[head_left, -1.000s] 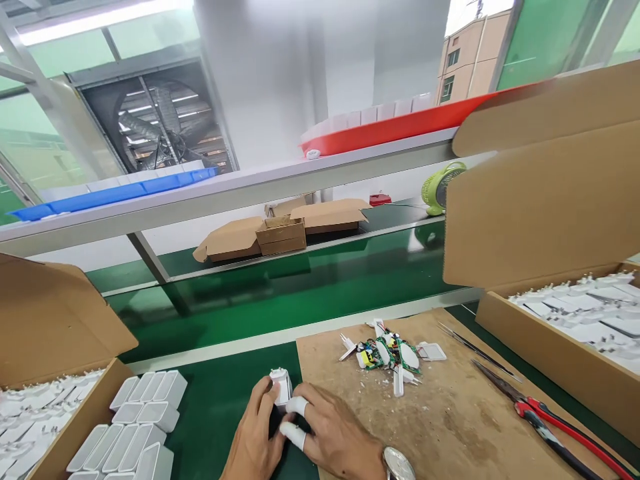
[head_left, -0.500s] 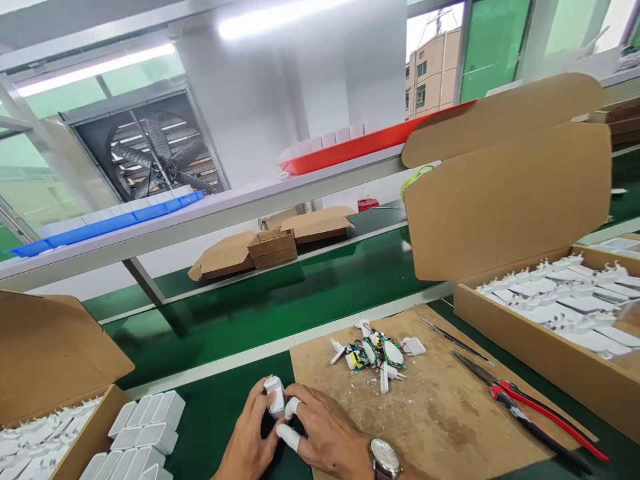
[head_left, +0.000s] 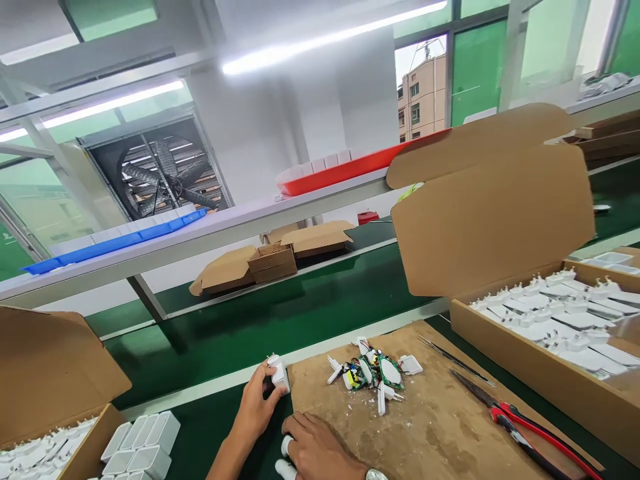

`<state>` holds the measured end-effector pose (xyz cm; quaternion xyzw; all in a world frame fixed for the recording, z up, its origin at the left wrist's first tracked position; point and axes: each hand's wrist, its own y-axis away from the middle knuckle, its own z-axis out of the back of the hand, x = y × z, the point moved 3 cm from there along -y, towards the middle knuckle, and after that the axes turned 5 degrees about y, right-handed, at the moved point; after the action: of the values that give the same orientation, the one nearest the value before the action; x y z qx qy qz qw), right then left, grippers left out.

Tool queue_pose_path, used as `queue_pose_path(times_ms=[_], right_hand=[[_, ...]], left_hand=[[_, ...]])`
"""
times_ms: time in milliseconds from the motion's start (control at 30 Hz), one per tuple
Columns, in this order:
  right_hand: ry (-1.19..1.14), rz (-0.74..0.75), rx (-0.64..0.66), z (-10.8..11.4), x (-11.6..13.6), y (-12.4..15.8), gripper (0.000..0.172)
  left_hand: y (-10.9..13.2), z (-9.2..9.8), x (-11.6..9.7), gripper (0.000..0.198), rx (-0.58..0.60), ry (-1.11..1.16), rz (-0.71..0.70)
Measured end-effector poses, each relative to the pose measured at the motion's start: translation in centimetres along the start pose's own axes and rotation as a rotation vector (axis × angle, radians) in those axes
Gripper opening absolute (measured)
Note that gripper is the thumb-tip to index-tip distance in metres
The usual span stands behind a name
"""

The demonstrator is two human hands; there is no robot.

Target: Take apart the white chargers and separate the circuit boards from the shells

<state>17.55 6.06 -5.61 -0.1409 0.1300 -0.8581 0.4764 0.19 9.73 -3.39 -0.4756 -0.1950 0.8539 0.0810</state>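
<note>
My left hand [head_left: 257,408] grips a small white charger housing [head_left: 278,375] with plug prongs on top, holding it at the left edge of the brown work board [head_left: 440,420]. My right hand [head_left: 320,450] lies low at the board's near-left corner, fingers curled, with white finger cots on two fingertips; nothing shows in it. A heap of broken chargers and green circuit boards [head_left: 373,375] sits on the board just right of the held housing.
Red-handled cutters [head_left: 530,427] and thin tweezers [head_left: 455,360] lie on the board's right side. An open carton of white chargers [head_left: 555,313] stands at right, another carton [head_left: 45,400] at left, with rows of white housings [head_left: 140,440] beside it. A green conveyor [head_left: 280,313] runs behind.
The view has tilted up and to the right. My right hand has let go of the white housing and drawn back toward me; my left hand alone holds it and has carried it slightly away.
</note>
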Motion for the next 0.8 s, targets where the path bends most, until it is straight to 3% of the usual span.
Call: queue_pose_path(times_ms=[133,233,333,533,600,700,800], right_hand=[[0.003,0.014,-0.024,-0.5,-0.3,0.0,0.007],[-0.015,0.032,-0.044,0.3,-0.4,0.1,0.009],[-0.04,0.069,-0.062,1.4,-0.6,0.1,0.02],[-0.021,0.164,-0.122,2.2,-1.1,0.0,0.036],[-0.021,0.183,-0.138,2.0,-1.3,-0.1,0.039],[-0.05,0.204,-0.178,2.0,-1.5,-0.4,0.037],[-0.069,0.233,-0.229,2.1,-1.8,-0.6,0.032]], left_hand=[[1.6,-0.1,-0.9,0.039,-0.048,-0.02,-0.028],[4.0,1.8,-2.4,0.054,-0.099,-0.081,-0.047],[6.8,6.1,-4.0,0.054,-0.167,-0.23,-0.069],[13.7,19.7,-5.9,0.047,-0.464,-0.589,0.001],[16.5,23.2,-5.6,0.05,-0.486,-0.646,0.082],[20.4,25.4,-4.0,0.061,-0.389,-0.641,0.285],[22.6,24.4,-1.9,0.079,-0.352,-0.544,0.379]])
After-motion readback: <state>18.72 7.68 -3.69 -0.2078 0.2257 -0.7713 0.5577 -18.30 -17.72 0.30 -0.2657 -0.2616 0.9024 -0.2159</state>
